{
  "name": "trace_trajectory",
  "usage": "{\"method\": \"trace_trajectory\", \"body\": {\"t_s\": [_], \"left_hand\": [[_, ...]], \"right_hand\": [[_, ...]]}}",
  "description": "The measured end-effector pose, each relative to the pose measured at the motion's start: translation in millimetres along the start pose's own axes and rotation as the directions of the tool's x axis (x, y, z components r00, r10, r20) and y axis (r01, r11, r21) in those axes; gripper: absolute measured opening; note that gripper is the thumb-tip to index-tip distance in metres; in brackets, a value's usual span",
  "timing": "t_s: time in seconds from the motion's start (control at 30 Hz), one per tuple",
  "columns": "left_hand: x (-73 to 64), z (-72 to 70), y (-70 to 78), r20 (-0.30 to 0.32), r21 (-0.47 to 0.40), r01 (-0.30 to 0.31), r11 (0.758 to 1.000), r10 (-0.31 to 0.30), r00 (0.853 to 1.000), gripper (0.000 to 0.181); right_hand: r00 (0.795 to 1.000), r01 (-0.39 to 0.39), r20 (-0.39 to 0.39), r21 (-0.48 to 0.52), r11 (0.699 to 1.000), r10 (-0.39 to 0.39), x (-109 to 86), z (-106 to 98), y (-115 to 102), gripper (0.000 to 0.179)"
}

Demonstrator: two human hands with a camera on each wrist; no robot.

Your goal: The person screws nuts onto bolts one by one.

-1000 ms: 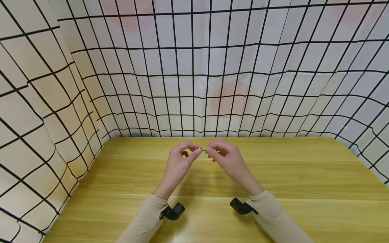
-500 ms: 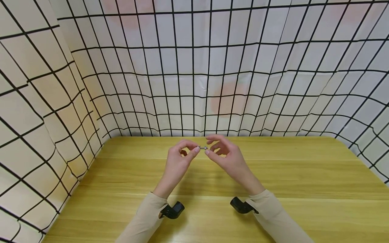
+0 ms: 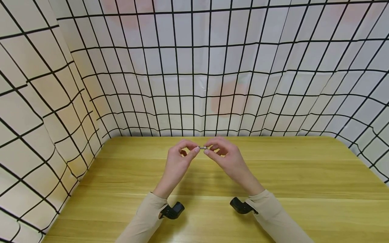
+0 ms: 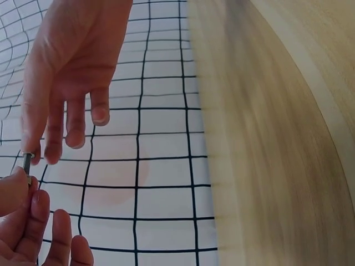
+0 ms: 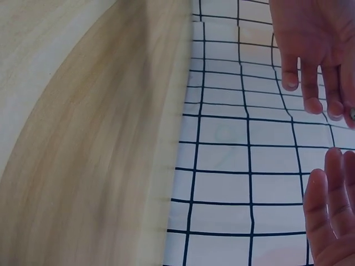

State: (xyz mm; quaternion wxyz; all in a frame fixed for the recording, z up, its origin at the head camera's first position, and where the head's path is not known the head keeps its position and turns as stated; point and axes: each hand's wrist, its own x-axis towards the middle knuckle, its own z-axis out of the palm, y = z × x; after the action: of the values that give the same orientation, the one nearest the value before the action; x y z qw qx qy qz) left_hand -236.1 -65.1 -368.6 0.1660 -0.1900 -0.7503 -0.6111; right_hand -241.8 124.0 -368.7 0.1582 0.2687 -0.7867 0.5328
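Note:
A small metal bolt (image 3: 202, 147) lies level between my two hands, above the far part of the table. My left hand (image 3: 179, 160) pinches its left end between thumb and index finger. On the bolt's right end sits a small nut (image 3: 205, 147), which my right hand (image 3: 228, 157) holds between thumb and index fingertips. In the left wrist view the bolt's shank (image 4: 27, 164) shows between the hands, the other fingers of both hands spread loosely. Only a bit of metal (image 5: 353, 114) at the left fingertips shows in the right wrist view.
A wooden table (image 3: 194, 209) stretches beneath both arms. White sheeting with a black grid (image 3: 182, 67) rises behind it and at both sides. Black wrist cameras (image 3: 173, 211) stick out from the beige sleeves (image 3: 146, 219).
The right thumb and fingers were together at the bolt's right end, spread apart half a second ago, and have come back round the nut. The left hand keeps its pinch, nearly still.

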Motion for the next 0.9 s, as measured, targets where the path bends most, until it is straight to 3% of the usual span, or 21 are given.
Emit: {"method": "trace_trajectory", "body": {"t_s": [0.17, 0.33, 0.57, 0.7, 0.8, 0.9], "left_hand": [[0.1, 1.0, 0.3, 0.015, -0.001, 0.007, 1.000, -0.007, 1.000, 0.005], [-0.5, 3.3, 6.1, 0.022, -0.011, 0.019, 1.000, -0.019, 1.000, 0.005], [-6.5, 0.2, 38.1, 0.032, -0.006, 0.032, 0.999, -0.032, 0.999, 0.006], [-7.4, -0.7, 42.4, 0.012, 0.003, 0.025, 1.000, -0.025, 1.000, 0.006], [-7.1, -0.9, 41.8, 0.005, 0.005, 0.029, 1.000, -0.029, 1.000, 0.006], [-6.4, -0.7, 39.3, 0.003, 0.003, 0.039, 0.999, -0.039, 0.999, 0.007]], "right_hand": [[1.000, -0.013, 0.006, 0.018, 1.000, 0.013, -1.4, -1.2, -17.8, 0.004], [1.000, 0.001, 0.003, 0.045, 0.999, -0.001, -2.6, -3.1, -33.4, 0.010], [0.999, -0.042, -0.006, 0.023, 0.999, 0.042, -2.6, -2.6, -35.4, 0.009], [0.997, -0.080, -0.008, -0.003, 0.997, 0.080, -2.2, -3.5, -38.3, 0.020], [0.999, -0.043, 0.007, -0.016, 0.999, 0.043, -1.8, -4.4, -38.7, 0.030], [1.000, 0.027, 0.017, -0.035, 0.999, -0.026, -1.0, -3.3, -31.0, 0.028]]}}
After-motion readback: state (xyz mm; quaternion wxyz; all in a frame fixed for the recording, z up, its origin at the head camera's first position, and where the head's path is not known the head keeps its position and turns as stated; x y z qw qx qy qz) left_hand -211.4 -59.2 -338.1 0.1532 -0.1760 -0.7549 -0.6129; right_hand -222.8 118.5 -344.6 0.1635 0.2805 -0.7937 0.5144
